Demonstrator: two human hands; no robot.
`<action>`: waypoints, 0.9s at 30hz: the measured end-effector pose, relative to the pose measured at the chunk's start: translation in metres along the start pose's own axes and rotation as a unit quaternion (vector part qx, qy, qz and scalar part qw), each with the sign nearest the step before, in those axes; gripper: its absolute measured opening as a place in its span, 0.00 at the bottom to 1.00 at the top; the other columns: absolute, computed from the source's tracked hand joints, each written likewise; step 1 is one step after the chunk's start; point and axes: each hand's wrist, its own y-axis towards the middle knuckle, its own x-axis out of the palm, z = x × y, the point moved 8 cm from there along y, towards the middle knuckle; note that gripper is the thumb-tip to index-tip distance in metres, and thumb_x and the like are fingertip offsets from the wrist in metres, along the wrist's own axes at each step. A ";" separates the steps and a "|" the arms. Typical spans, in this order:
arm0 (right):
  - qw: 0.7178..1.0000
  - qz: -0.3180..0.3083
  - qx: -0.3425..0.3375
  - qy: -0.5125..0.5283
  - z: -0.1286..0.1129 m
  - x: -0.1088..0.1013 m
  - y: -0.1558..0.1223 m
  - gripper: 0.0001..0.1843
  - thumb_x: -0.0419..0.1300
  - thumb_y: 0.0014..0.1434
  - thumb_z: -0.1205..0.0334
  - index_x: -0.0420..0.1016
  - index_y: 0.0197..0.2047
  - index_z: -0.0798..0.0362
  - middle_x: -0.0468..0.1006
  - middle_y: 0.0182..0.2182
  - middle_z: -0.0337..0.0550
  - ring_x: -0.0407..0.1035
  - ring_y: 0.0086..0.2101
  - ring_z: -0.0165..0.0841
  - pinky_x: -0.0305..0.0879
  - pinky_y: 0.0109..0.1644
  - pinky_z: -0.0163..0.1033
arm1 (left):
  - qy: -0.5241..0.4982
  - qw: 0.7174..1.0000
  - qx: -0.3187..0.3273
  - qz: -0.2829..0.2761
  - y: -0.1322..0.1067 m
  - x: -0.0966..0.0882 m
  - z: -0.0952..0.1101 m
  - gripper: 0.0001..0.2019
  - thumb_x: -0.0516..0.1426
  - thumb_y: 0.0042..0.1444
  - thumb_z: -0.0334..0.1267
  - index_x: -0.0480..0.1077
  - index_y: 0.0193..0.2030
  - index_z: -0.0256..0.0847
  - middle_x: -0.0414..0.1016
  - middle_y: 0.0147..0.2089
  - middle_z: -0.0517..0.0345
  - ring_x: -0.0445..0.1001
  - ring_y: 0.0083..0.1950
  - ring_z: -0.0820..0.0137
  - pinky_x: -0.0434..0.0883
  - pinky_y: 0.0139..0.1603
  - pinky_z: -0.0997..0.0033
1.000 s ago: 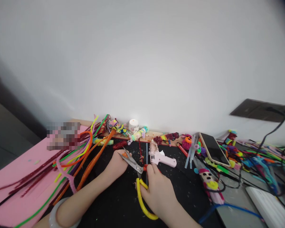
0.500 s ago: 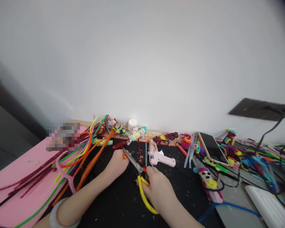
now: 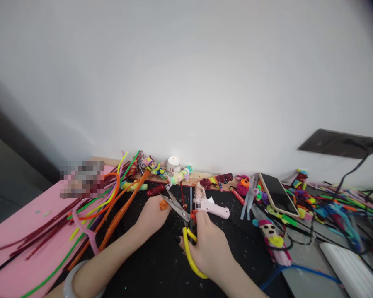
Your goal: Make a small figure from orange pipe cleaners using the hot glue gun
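My right hand [image 3: 209, 244] is closed on the yellow handle of a pair of scissors [image 3: 178, 209]. Their blades are parted and point up and left, towards my left hand. My left hand [image 3: 152, 217] is closed around a small orange fuzzy piece [image 3: 163, 205], which looks like coiled pipe cleaner. One blade passes close beside that piece; whether it touches, I cannot tell. Just beyond my left fingers lies a dark red glittery roll [image 3: 156, 190]. Past my right hand, a pale pink glue gun [image 3: 216, 208] rests on the black mat [image 3: 155, 265].
Long pipe cleaners [image 3: 112, 221] in several colours spread over a pink surface [image 3: 6, 260] at left. Along the wall stand a white paper cup [image 3: 173, 164] and small pipe-cleaner figures. A phone [image 3: 279, 194], a doll-like figure [image 3: 272, 240], black cables and a white power strip [image 3: 351, 269] lie at right.
The scissors' blades have opened wider. My right hand has turned a little and shifted slightly right. My left hand stays almost where it was, with the orange piece showing more fully.
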 end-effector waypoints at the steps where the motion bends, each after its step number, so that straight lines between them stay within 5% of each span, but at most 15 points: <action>1: 1.000 -0.001 -0.003 -0.003 -0.001 0.002 -0.001 0.18 0.61 0.53 0.53 0.63 0.42 0.54 0.73 0.37 0.45 0.71 0.32 0.39 0.58 0.31 0.37 | 0.005 1.000 0.012 -0.003 -0.001 0.001 0.003 0.09 0.53 0.50 0.32 0.66 0.20 0.38 0.70 0.22 0.59 0.67 0.25 0.69 0.62 0.28 0.73; 11: 0.998 -0.047 0.032 0.003 -0.002 0.007 -0.003 0.17 0.59 0.55 0.52 0.66 0.44 0.52 0.72 0.41 0.48 0.73 0.33 0.42 0.60 0.32 0.39 | 0.068 0.997 0.027 -0.006 -0.003 0.001 0.011 0.09 0.52 0.47 0.25 0.67 0.20 0.39 0.72 0.22 0.58 0.69 0.25 0.70 0.63 0.29 0.73; 27: 0.995 -0.082 0.052 0.005 0.000 0.008 -0.003 0.12 0.58 0.58 0.52 0.69 0.39 0.52 0.77 0.34 0.46 0.75 0.32 0.43 0.59 0.31 0.38 | 0.143 0.989 0.021 -0.011 0.001 0.004 0.010 0.10 0.51 0.50 0.27 0.63 0.19 0.39 0.70 0.22 0.57 0.67 0.25 0.70 0.60 0.29 0.72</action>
